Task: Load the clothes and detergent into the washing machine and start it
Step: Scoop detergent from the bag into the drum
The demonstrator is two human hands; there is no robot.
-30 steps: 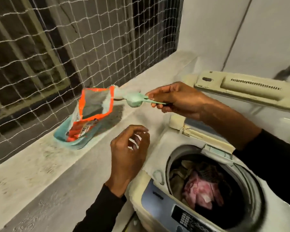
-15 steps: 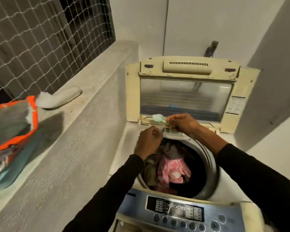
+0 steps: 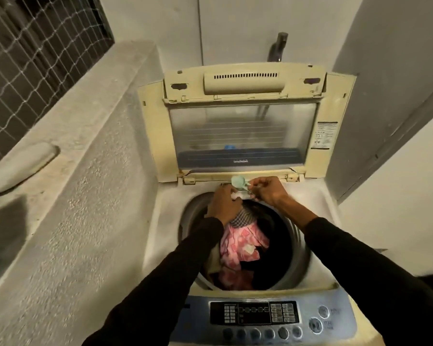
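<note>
Nearest, the blue-grey control panel with round buttons (image 3: 268,320) carries writing too blurred to read. Beyond it, pink patterned and checked clothes (image 3: 243,243) fill the cream top-loading washing machine (image 3: 320,203)'s drum. At its back rim the right hand (image 3: 269,191) pinches a pale green plastic detergent scoop (image 3: 238,182); the left hand (image 3: 225,202) curls on something white there. The clear-windowed lid (image 3: 243,131) stands raised, its logo illegible, with a rough concrete ledge (image 3: 85,151) to the left.

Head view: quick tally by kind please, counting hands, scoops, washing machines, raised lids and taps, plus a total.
Hands: 2, left hand and right hand, both at the back rim of the drum
Green scoop: 1, pinched by the right hand
Washing machine: 1, clothes inside
Raised lid: 1
Tap: 1
Total: 6
</note>
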